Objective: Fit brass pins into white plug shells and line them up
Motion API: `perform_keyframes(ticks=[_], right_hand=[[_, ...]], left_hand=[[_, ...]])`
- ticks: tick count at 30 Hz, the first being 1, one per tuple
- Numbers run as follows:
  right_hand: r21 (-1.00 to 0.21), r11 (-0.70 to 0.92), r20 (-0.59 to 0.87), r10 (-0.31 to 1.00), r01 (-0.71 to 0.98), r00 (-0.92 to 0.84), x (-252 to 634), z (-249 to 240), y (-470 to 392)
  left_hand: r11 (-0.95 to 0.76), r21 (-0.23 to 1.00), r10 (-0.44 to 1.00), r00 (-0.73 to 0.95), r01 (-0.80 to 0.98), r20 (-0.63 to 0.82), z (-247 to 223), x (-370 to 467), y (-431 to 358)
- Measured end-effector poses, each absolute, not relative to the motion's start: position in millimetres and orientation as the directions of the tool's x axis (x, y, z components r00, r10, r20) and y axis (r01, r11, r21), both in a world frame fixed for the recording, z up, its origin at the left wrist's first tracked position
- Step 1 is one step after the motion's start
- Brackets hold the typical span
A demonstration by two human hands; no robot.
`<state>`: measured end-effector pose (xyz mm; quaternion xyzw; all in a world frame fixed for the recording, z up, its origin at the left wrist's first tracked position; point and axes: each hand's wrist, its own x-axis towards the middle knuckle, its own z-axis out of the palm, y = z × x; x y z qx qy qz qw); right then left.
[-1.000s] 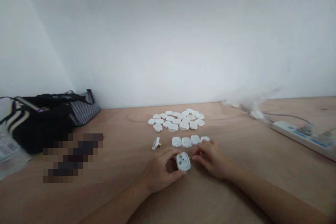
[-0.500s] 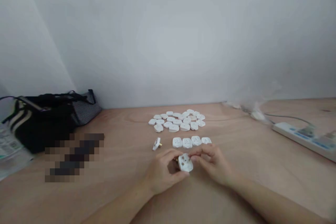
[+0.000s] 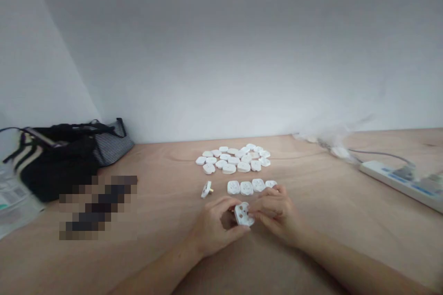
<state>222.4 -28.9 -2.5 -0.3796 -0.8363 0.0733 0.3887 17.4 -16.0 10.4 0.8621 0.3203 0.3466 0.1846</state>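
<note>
My left hand grips a white plug piece by its edges, thumb below and fingers above, its face with openings turned toward me. The closed fingertips of my right hand touch the right side of this piece; anything between them is too small to make out. Just beyond my hands, white plug pieces lie in a row, the rightmost partly covered by my right hand. Left of that row a plug rests tilted, a brass-coloured pin pointing right. Farther back sits a cluster of several white pieces.
On the wooden table, a black bag and a clear plastic bag stand at left, near a pixelated dark patch. At right are a white power strip with a cable and crumpled clear plastic.
My right fingers have shifted slightly and curled more over the right side of the held piece. My left hand keeps its grip almost unmoved.
</note>
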Motion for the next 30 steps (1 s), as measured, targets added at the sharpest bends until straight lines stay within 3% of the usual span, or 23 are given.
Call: perform_keyframes(ticks=[4,12,18,22,26,28,30], right_hand=[[-0.395,0.71,0.608,0.678,0.583,-0.414,225,-2,-30],[-0.618,0.596,0.449,0.803,0.513,-0.392,225,-8,-25],[-0.712,0.522,0.379,0.849,0.469,-0.368,221,-7,-24],[-0.738,0.508,0.395,0.859,0.444,-0.326,222,-11,-21],[-0.716,0.482,0.41,0.876,0.505,-0.255,218,-8,-11],[-0.694,0.464,0.409,0.883,0.551,-0.229,212,-3,-1],[-0.666,0.461,0.403,0.884,0.586,-0.238,205,4,11]], left_hand=[[-0.736,0.546,0.67,0.548,0.4,0.501,12,18,-17],[-0.703,0.596,0.697,0.541,0.387,0.471,15,16,-15],[-0.692,0.63,0.692,0.574,0.353,0.438,9,16,-16],[-0.737,0.553,0.667,0.553,0.389,0.5,13,10,-8],[-0.696,0.477,0.713,0.443,0.536,0.544,19,-16,19],[-0.67,0.502,0.74,0.444,0.547,0.505,18,-33,36],[-0.604,0.608,0.793,0.465,0.515,0.394,13,-47,50]])
